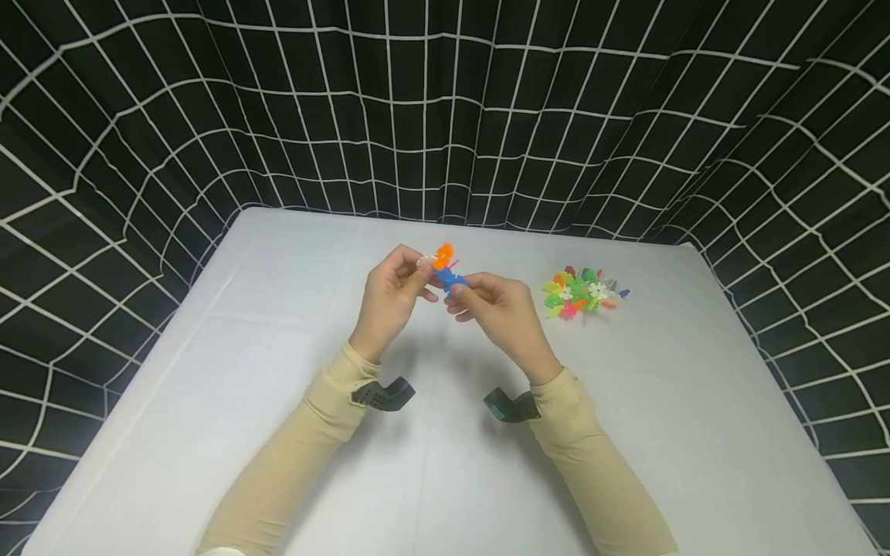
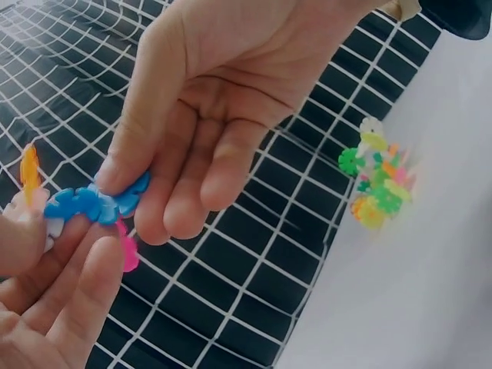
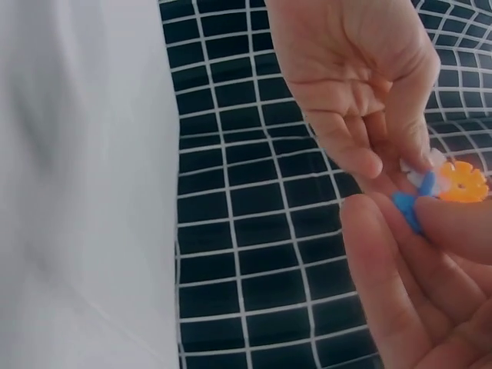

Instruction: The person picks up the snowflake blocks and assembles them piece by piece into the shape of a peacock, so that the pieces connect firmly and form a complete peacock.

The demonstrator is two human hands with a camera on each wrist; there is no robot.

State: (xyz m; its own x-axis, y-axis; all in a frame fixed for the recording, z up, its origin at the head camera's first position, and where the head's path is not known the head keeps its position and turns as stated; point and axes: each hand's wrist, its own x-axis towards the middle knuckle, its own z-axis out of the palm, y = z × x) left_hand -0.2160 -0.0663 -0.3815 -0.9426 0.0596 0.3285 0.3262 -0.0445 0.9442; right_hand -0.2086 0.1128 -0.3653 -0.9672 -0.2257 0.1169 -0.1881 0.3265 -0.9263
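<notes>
Both hands hold a small cluster of joined plastic snowflake discs above the white table. My left hand [image 1: 391,301] pinches the cluster at a white disc [image 2: 54,228] between thumb and fingers. An orange disc [image 1: 443,255] stands up beside that thumb. Blue discs [image 1: 452,280] lie between the two hands, and my right hand [image 1: 506,315] pinches them at their right end. A pink disc [image 2: 129,252] sticks out below the blue ones in the left wrist view. Fingertips hide part of the cluster, so how the discs slot together is unclear.
A loose pile of snowflake discs [image 1: 582,293] in several colours lies on the white table [image 1: 278,347], right of the hands. A black curtain [image 1: 431,108] with a white grid surrounds the table at the back and sides.
</notes>
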